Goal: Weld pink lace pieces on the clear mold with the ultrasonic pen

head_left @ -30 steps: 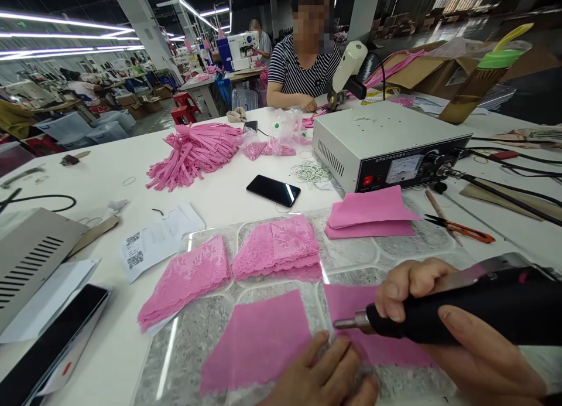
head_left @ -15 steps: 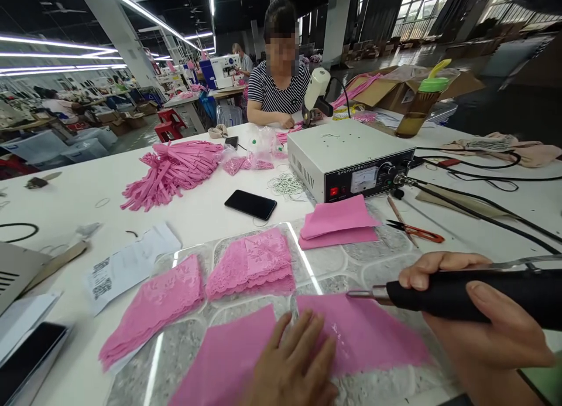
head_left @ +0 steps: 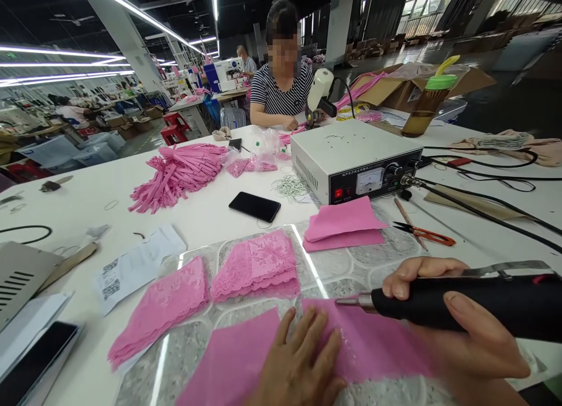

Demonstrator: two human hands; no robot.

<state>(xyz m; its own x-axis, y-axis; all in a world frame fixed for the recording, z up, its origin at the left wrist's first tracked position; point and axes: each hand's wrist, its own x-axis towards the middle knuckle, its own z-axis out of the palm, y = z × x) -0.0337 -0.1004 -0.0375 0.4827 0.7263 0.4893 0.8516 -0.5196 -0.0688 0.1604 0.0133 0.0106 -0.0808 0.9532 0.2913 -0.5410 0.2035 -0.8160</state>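
Observation:
My left hand (head_left: 302, 353) lies with fingers spread on a pink fabric piece (head_left: 377, 344), pressing its left part. Wrapped around a black handheld ultrasonic welder (head_left: 439, 300), my right hand (head_left: 483, 335) is closed at the right. The welder's metal tip (head_left: 351, 301) is at the upper edge of that fabric; whether it touches cannot be made out. Another flat pink piece (head_left: 237, 353) lies left of my left hand. Behind are two stacks of pink lace pieces, one in the middle (head_left: 259, 265) and one further left (head_left: 164, 312). Folded pink fabric (head_left: 345, 224) lies beyond the tip.
A grey control box (head_left: 351, 154) with cables stands behind the fabric. Orange thread snips (head_left: 428, 234), a black phone (head_left: 254, 207), pink straps (head_left: 180, 174) and a bottle (head_left: 424, 110) are on the table. A person in a striped top (head_left: 281, 89) sits opposite.
The welder in my right hand has moved left along the fabric's upper edge. My left hand stays on the fabric. The whole view has shifted slightly.

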